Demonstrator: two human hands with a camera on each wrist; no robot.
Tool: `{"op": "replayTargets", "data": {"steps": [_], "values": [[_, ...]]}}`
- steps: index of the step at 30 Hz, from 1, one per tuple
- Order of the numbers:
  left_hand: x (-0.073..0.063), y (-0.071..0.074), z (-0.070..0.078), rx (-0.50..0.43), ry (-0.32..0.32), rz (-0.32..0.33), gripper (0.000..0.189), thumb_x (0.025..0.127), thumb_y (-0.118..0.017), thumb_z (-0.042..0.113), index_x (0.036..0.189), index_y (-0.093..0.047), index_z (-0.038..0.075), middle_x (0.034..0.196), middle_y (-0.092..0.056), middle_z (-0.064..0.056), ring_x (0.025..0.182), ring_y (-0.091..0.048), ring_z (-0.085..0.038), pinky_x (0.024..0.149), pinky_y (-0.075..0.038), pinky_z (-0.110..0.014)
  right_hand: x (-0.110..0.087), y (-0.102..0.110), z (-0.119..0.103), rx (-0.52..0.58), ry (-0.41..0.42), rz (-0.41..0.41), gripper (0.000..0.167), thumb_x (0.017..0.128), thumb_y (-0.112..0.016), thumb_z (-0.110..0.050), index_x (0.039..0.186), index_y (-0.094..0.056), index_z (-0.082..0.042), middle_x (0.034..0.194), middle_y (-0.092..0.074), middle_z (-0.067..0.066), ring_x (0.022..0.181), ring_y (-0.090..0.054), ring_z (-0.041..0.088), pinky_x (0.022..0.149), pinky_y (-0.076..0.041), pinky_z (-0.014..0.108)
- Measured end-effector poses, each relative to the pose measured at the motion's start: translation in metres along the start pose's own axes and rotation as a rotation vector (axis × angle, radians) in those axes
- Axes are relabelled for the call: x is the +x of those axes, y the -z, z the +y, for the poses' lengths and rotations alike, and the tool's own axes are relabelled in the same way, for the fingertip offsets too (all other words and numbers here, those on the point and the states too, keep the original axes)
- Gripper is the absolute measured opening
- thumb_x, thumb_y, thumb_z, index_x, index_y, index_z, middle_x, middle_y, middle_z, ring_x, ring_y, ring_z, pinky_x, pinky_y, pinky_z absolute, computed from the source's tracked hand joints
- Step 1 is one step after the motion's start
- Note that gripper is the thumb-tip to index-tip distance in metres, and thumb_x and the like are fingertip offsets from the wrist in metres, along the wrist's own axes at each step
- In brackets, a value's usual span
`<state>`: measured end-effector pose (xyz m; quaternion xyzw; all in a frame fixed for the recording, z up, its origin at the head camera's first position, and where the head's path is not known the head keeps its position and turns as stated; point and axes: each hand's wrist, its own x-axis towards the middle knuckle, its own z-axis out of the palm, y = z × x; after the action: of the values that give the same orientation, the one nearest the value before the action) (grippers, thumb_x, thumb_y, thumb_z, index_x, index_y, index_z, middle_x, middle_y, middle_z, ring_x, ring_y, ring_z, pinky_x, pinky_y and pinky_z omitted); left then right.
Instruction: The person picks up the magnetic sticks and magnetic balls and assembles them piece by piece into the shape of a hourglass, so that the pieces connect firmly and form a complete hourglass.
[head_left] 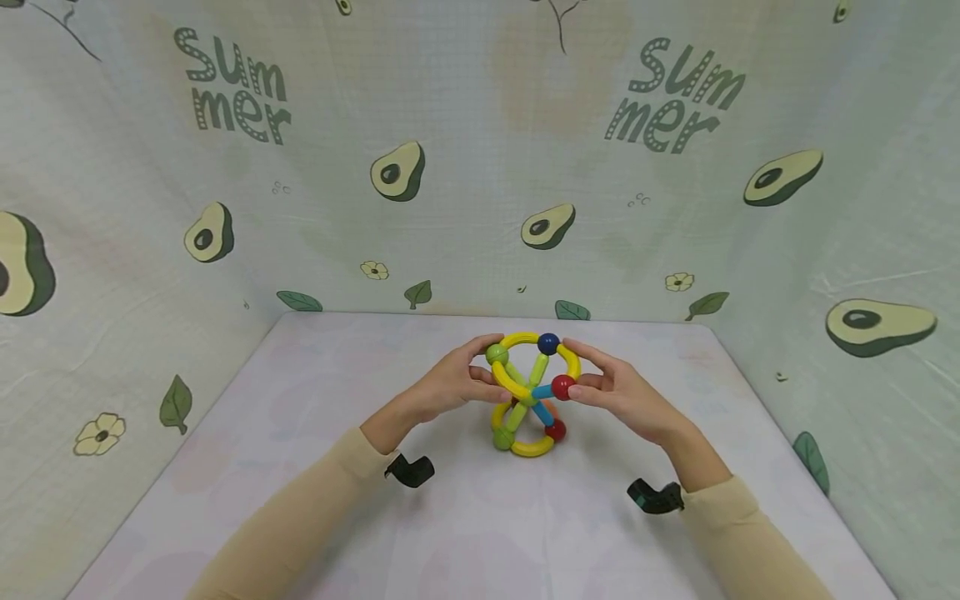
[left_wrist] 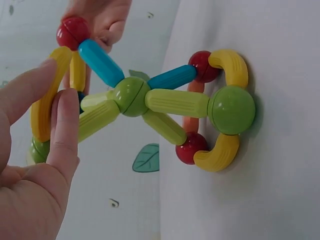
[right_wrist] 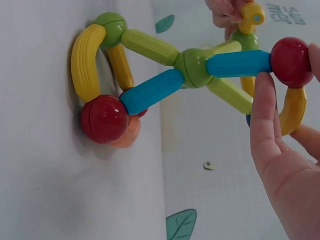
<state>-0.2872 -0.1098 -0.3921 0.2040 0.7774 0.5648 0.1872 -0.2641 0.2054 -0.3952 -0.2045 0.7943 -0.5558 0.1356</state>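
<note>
A magnetic ball-and-stick toy stands on the table, two rings joined by straight rods at a central green ball point(left_wrist: 132, 96). My left hand point(head_left: 450, 385) pinches a yellow curved rod point(left_wrist: 44, 112) of the upper ring between thumb and fingers. One end of this rod meets a green ball point(head_left: 497, 355); its other end shows bare in the right wrist view. My right hand point(head_left: 633, 402) holds the upper red ball point(right_wrist: 291, 62), fingers along the blue rod point(right_wrist: 239, 63). A dark blue ball point(head_left: 548, 343) sits at the ring's back, near the right index finger.
The lower ring rests on the white table point(head_left: 480, 533), with yellow curved rods point(right_wrist: 86, 65), an orange rod point(left_wrist: 194, 112), red balls point(right_wrist: 104, 119) and a green ball point(left_wrist: 232, 110). A cloth point(head_left: 465, 92) printed with avocados surrounds the table. Black wrist mounts point(head_left: 411, 472) sit at both cuffs.
</note>
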Motion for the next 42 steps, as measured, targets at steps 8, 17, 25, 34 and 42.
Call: {"op": "replayTargets", "data": {"steps": [8,17,25,34,42], "values": [[-0.001,-0.01,0.001,-0.005,0.005,0.076,0.093,0.091,-0.088,0.021,0.166,-0.033,0.022,0.13,-0.068,-0.007,0.101,-0.074,-0.02,0.111,-0.052,-0.05,0.0,-0.005,-0.001,0.003,-0.007,0.04,0.078,0.103,-0.072,-0.027,0.169,-0.03,-0.022,0.13,-0.072,0.014,0.116,-0.071,0.027,0.115,-0.047,0.057],[-0.002,-0.016,0.002,-0.004,-0.002,0.132,0.093,0.089,-0.089,0.023,0.165,-0.034,0.02,0.156,-0.048,-0.006,0.101,-0.073,-0.02,0.105,-0.057,-0.043,0.002,-0.01,-0.001,0.016,0.003,0.064,0.077,0.104,-0.072,-0.028,0.169,-0.03,-0.022,0.129,-0.071,0.015,0.116,-0.07,0.027,0.11,-0.053,0.037],[-0.002,-0.019,0.005,0.001,-0.008,0.153,0.094,0.09,-0.088,0.021,0.165,-0.032,0.017,0.166,-0.037,-0.007,0.1,-0.073,-0.019,0.105,-0.058,-0.04,0.004,-0.014,0.0,0.019,0.003,0.087,0.078,0.103,-0.073,-0.03,0.169,-0.031,-0.023,0.125,-0.074,0.014,0.115,-0.071,0.02,0.108,-0.054,0.033],[0.0,-0.022,0.008,0.009,0.006,0.185,0.095,0.089,-0.09,0.023,0.164,-0.031,0.017,0.167,-0.036,-0.008,0.1,-0.074,-0.018,0.108,-0.056,-0.041,0.007,-0.016,0.001,0.005,0.006,0.098,0.078,0.104,-0.072,-0.031,0.169,-0.03,-0.023,0.126,-0.073,0.014,0.116,-0.071,0.02,0.109,-0.053,0.034],[-0.002,-0.025,0.011,0.012,0.002,0.193,0.096,0.089,-0.089,0.021,0.164,-0.029,0.017,0.169,-0.032,-0.008,0.101,-0.074,-0.017,0.108,-0.055,-0.042,0.009,-0.019,0.0,0.033,0.002,0.102,0.078,0.103,-0.073,-0.031,0.169,-0.031,-0.026,0.131,-0.072,0.014,0.118,-0.071,0.023,0.108,-0.054,0.033]]}}
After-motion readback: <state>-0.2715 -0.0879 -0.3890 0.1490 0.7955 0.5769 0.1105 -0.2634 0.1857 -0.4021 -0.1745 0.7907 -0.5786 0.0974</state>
